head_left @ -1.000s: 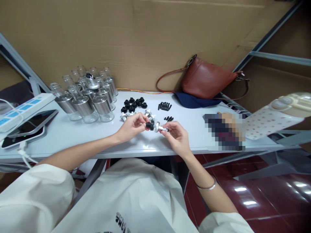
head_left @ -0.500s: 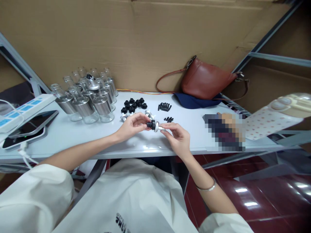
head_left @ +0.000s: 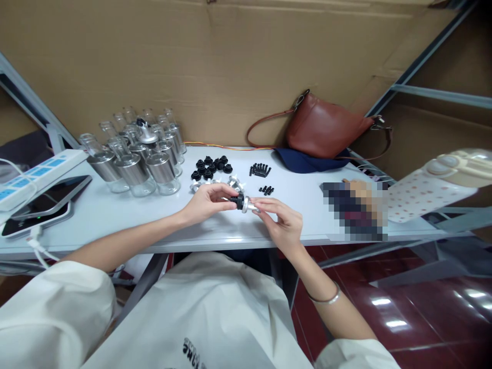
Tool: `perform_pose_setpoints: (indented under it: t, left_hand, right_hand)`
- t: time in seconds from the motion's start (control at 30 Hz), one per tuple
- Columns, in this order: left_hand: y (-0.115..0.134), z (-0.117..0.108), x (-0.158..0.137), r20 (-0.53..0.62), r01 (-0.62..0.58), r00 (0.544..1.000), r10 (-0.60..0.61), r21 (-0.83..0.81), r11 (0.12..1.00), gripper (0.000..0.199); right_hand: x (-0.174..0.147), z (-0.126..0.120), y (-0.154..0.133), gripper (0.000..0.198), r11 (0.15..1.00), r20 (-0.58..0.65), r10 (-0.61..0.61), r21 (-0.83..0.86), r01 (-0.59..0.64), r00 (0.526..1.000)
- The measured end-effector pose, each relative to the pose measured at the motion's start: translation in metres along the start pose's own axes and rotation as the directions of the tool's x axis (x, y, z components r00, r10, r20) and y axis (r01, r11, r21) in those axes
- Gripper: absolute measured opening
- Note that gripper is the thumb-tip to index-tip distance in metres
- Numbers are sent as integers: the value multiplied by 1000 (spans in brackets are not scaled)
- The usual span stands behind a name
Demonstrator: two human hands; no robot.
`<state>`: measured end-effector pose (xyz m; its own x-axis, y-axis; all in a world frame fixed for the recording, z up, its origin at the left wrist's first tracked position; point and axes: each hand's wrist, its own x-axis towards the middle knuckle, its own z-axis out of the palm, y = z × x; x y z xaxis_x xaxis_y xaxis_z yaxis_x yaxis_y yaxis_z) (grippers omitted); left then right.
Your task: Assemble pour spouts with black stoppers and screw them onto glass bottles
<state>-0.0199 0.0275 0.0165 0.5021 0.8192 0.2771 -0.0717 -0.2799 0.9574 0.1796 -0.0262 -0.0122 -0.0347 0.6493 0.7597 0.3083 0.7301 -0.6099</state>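
Above the front of the table, a bottle pourer is held sideways between both hands. Its black ribbed stopper (head_left: 239, 201) is pinched in my left hand (head_left: 203, 204). From the right, the fingers of my right hand (head_left: 285, 221) close on its silver metal spout (head_left: 248, 205), covering part of the tip. Just behind my left hand lie several silver spouts (head_left: 235, 182), partly hidden by the fingers. Farther back sits a cluster of black stoppers (head_left: 212, 168). Right of it are a row of thin black tubes (head_left: 260, 169) and a small group of short black pieces (head_left: 266, 190).
Several glass bottles with steel sleeves (head_left: 132, 171) stand at left, one with a pourer on top (head_left: 146, 132). A power strip (head_left: 46, 174) and phone (head_left: 49, 197) lie left. At right are a brown bag (head_left: 326, 125), navy cloth (head_left: 307, 162) and dotted bottle (head_left: 426, 192).
The pourer has tilted slightly, its spout end dipping lower. My right hand has shifted a little right and down, while my left hand keeps its pinch on the stopper.
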Motion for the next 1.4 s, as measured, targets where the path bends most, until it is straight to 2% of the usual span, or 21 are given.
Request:
perform_pose_setpoints:
  t: [0.17, 0.33, 0.5, 0.63, 0.7, 0.77, 0.9, 1.0, 1.07, 1.13, 1.23, 1.4]
  left_hand:
    - [-1, 2, -3, -3, -72, 997, 73, 43, 996, 22]
    - [-2, 3, -6, 33, -219, 976, 216, 146, 965, 16]
    - [-1, 3, -8, 109, -351, 936, 334, 248, 903, 14]
    - [0, 5, -9, 163, -430, 903, 398, 325, 842, 11]
    - [1, 6, -10, 154, -419, 908, 390, 323, 848, 10]
    - [0, 6, -9, 114, -362, 932, 343, 277, 890, 11]
    - [1, 6, -7, 13, -118, 993, 117, 93, 989, 19]
    - [3, 5, -5, 23, 63, 998, -63, -17, 998, 27]
    - [4, 6, -5, 43, 100, 994, -98, -40, 994, 28]
    - [5, 7, -6, 46, 56, 997, -54, -42, 998, 26]
    - [4, 9, -8, 47, -87, 995, 87, 1, 996, 21]
    - [2, 9, -9, 94, -267, 962, 254, 156, 951, 11]
  right_hand:
    - [0, -1, -2, 10, 995, -10, 63, -82, -64, 998]
    - [3, -2, -6, 7, 978, 24, 196, -77, -194, 980]
    - [4, -5, -5, 20, 939, 166, 332, 39, -343, 928]
    - [6, -5, -1, 30, 867, 291, 429, 135, -480, 855]
    - [6, -5, 1, 29, 870, 296, 421, 135, -474, 857]
    - [6, -4, 1, 24, 914, 252, 361, 98, -394, 898]
    - [4, -3, -1, 13, 989, 173, 149, -24, -147, 974]
    - [3, -4, -3, 11, 996, 165, 18, -86, -4, 986]
    - [2, -4, -3, 11, 994, 163, -22, -101, 39, 986]
    - [2, -4, -3, 11, 994, 160, -10, -102, 27, 987]
    - [2, -4, -4, 11, 993, 172, 91, -84, -78, 981]
    - [3, -4, -6, 19, 958, 278, 281, -22, -287, 918]
